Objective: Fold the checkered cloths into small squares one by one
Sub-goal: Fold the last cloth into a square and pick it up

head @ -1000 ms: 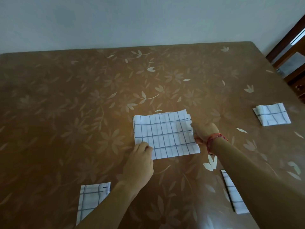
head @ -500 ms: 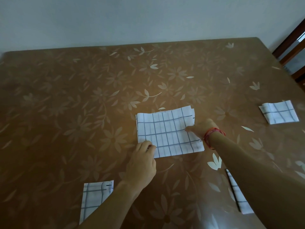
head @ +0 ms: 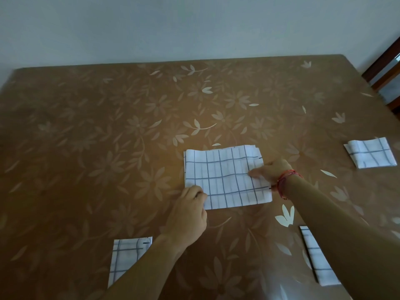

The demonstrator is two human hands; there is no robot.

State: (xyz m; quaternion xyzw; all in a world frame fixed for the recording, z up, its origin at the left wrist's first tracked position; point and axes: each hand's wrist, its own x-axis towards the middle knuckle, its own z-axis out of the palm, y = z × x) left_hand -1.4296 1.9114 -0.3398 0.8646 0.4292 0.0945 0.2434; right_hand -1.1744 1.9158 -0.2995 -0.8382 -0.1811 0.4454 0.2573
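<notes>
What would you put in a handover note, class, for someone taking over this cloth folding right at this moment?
Left hand pinches the near-left corner of the centre cloth. Right hand lies on its right edge; grip unclear.
The centre cloth lies flat, a folded rectangle, not yet a small square.
Far-right cloth is folded small. Near-left cloth and near-right cloth are partly hidden by the arms; state unclear.
Left to do: probably fold the centre cloth again, then check the two near cloths.
</notes>
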